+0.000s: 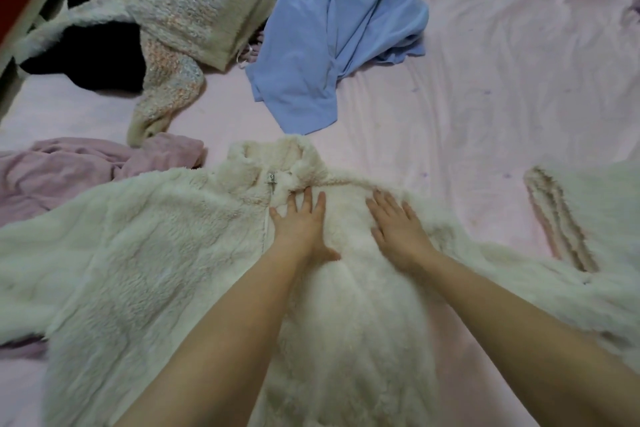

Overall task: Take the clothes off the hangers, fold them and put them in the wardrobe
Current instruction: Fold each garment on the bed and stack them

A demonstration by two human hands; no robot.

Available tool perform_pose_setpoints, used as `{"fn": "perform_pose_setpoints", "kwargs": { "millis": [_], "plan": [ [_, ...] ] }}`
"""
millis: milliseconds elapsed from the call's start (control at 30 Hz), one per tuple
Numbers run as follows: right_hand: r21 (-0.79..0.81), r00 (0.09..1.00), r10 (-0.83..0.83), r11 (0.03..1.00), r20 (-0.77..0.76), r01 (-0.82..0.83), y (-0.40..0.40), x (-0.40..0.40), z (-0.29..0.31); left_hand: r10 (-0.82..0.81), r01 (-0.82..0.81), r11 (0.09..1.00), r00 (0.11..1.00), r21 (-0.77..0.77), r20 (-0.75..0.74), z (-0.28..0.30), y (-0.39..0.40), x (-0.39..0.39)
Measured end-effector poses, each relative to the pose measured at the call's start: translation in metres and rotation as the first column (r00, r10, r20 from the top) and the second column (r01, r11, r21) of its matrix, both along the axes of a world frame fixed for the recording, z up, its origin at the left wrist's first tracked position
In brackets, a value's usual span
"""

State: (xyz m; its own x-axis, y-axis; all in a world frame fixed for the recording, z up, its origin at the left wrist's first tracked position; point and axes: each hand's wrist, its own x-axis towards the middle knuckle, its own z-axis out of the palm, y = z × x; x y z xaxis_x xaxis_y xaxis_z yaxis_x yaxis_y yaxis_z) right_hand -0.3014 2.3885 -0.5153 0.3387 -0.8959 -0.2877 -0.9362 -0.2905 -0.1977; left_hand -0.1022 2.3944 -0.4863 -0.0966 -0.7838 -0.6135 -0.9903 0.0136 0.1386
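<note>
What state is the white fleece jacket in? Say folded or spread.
Spread: the white fleece jacket lies flat, sleeves out, under left hand and right hand.

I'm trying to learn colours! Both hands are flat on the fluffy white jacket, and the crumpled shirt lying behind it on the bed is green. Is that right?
Nearly. The head view shows both the left hand and right hand pressing flat on the fluffy white jacket, but the crumpled shirt behind it on the bed is light blue, not green.

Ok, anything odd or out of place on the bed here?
Nothing damaged. The blue shirt, fuzzy sweater and pink top lie crumpled, unfolded, beyond the white jacket under both flat hands, left hand, right hand.
</note>
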Motion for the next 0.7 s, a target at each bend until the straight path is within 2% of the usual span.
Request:
{"fn": "perform_pose_setpoints", "kwargs": {
  "millis": [33,67,133,167,200,267,367,433,500,533,633,700],
  "plan": [
    [0.093,0.999,0.001,0.996,0.047,-0.005,0.003,-0.01,0.005,0.018,-0.018,1.0,1.0,0.021,-0.002,0.007,-0.003,-0.007],
    [0.1,0.988,-0.06,0.994,0.14,0.047,0.004,-0.017,0.013,0.038,-0.037,0.999,0.999,0.024,-0.013,0.013,-0.005,-0.014],
    [-0.004,0.91,-0.257,0.962,0.327,0.273,0.006,-0.04,0.035,0.011,-0.013,0.999,0.999,-0.029,-0.047,0.027,-0.006,-0.032],
    [-0.056,0.889,-0.312,0.935,0.334,0.349,0.008,-0.056,0.045,-0.035,0.03,0.997,0.997,-0.069,-0.071,0.034,-0.005,-0.044],
    [-0.104,0.899,-0.325,0.924,0.293,0.368,0.013,-0.077,0.058,-0.095,0.085,0.99,0.991,-0.108,-0.089,0.045,-0.003,-0.06],
    [-0.107,0.953,-0.288,0.949,0.099,0.298,0.025,-0.119,0.075,-0.191,0.174,0.976,0.971,-0.128,-0.14,0.061,0.003,-0.092],
    [0.085,0.94,-0.218,0.965,-0.262,0.248,0.042,-0.174,0.096,-0.222,0.206,0.975,0.944,-0.09,-0.245,0.079,0.011,-0.145],
    [0.261,0.91,-0.089,0.943,-0.404,0.207,0.051,-0.198,0.097,-0.232,0.232,0.972,0.927,-0.036,-0.294,0.082,0.018,-0.173],
    [0.453,0.914,0.027,0.874,-0.404,0.174,0.061,-0.216,0.093,-0.305,0.314,0.949,0.913,-0.01,-0.272,0.078,0.026,-0.199],
    [0.515,0.931,0.031,0.839,-0.365,0.174,0.067,-0.222,0.093,-0.346,0.358,0.934,0.904,0.002,-0.249,0.074,0.03,-0.21],
    [0.588,0.972,-0.161,0.775,-0.169,0.231,0.075,-0.225,0.098,-0.376,0.398,0.915,0.901,0.069,-0.214,0.055,0.04,-0.22],
    [0.623,0.979,-0.158,0.756,-0.125,0.201,0.086,-0.233,0.095,-0.374,0.397,0.912,0.907,0.1,-0.192,0.043,0.043,-0.222]
  ]
}}
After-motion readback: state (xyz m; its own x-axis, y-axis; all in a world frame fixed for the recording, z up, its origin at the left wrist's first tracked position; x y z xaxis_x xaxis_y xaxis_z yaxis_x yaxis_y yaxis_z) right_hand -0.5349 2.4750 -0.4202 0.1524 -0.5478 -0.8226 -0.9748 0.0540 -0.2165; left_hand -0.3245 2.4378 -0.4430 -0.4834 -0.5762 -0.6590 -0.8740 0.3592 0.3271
